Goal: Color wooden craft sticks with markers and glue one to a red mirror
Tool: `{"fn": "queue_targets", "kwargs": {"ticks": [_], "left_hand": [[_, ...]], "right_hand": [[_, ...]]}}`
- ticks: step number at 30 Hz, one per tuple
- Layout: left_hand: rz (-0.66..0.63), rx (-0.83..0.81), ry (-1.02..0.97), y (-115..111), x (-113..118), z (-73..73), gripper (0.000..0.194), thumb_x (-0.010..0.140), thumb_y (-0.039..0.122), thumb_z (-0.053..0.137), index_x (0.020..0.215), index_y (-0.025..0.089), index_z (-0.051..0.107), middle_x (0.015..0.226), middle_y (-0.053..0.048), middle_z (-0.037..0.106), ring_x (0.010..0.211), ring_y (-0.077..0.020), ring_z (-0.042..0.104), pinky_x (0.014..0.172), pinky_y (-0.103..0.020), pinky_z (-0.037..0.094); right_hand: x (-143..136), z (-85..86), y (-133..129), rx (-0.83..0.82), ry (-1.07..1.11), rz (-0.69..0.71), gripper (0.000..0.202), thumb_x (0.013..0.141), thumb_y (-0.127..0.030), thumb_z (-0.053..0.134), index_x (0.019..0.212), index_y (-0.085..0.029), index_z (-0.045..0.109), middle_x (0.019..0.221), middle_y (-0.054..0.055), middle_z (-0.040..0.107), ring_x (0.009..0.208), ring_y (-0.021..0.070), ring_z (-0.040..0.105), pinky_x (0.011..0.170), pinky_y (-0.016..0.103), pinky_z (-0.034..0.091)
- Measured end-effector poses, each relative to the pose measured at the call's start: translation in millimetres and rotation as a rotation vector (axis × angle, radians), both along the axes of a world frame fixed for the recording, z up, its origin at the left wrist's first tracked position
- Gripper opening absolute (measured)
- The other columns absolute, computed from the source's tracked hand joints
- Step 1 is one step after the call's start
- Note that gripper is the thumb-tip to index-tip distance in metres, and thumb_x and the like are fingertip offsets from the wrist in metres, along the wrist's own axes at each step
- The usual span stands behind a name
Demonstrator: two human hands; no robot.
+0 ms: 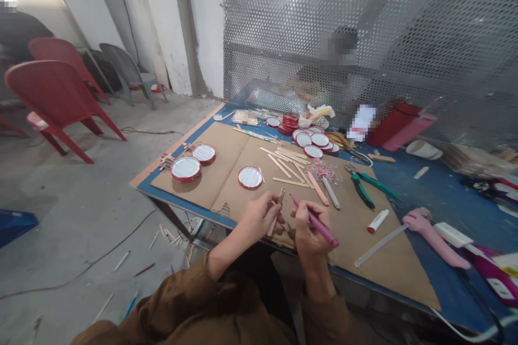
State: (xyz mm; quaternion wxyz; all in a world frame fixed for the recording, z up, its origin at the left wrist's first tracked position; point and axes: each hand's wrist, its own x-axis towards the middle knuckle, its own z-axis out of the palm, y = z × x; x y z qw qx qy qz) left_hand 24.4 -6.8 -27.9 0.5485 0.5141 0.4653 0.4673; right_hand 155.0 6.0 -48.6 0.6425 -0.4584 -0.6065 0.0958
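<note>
Near the front edge of the cardboard sheet (226,188), my left hand (259,218) grips a thin wooden stick (275,214) held at a slant. My right hand (312,229) is closed around a magenta marker (318,222), its tip pointing up and left, just right of the stick's upper end. Beyond my left hand lies a red-rimmed white disc (250,177) with a small stick on its right edge. Several loose wooden sticks (283,164) are spread behind my hands. Two more red-rimmed discs with sticks attached (186,168) rest at the left.
Stacked red-rimmed discs (313,151) and colourful rubber bands (326,170) lie at the back. Farther right are green-handled pliers (362,188), a red-capped white marker (378,221) and a pink glue gun (437,237) with a clear stick. A perforated metal panel (283,27) stands behind the table.
</note>
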Motion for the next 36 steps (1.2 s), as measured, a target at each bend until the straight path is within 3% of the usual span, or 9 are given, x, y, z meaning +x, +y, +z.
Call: {"fn": "queue_targets", "kwargs": {"ticks": [18,26,36], "left_hand": [[0.012,0.082,0.108,-1,-2,3.1,0.015,0.09,0.035,0.048,0.093,0.02,0.051,0.064,0.001,0.067,0.051,-0.015,0.066,0.052,-0.023,0.051],[0.027,0.098,0.132,-1,-2,4.0,0.012,0.09,0.032,0.048,0.091,0.02,0.05,0.063,0.001,0.067,0.051,-0.015,0.066,0.051,-0.023,0.049],[0.019,0.111,0.148,-1,-2,4.0,0.013,0.09,0.032,0.048,0.092,0.02,0.051,0.064,0.001,0.068,0.052,-0.0149,0.067,0.053,-0.023,0.05]], "right_hand": [[0,7.3,-1,0.039,-0.099,0.106,0.01,0.087,-0.023,0.063,0.096,-0.019,0.065,0.083,0.004,0.072,0.073,0.0166,0.069,0.07,0.031,0.057],[-1,15.9,-1,0.132,-0.202,0.096,0.011,0.086,-0.019,0.064,0.097,-0.019,0.065,0.083,0.005,0.073,0.074,0.0169,0.07,0.07,0.031,0.058],[-1,12.2,-1,0.095,-0.148,0.092,0.011,0.086,-0.02,0.064,0.097,-0.019,0.065,0.083,0.004,0.073,0.073,0.0169,0.07,0.069,0.03,0.058]]}}
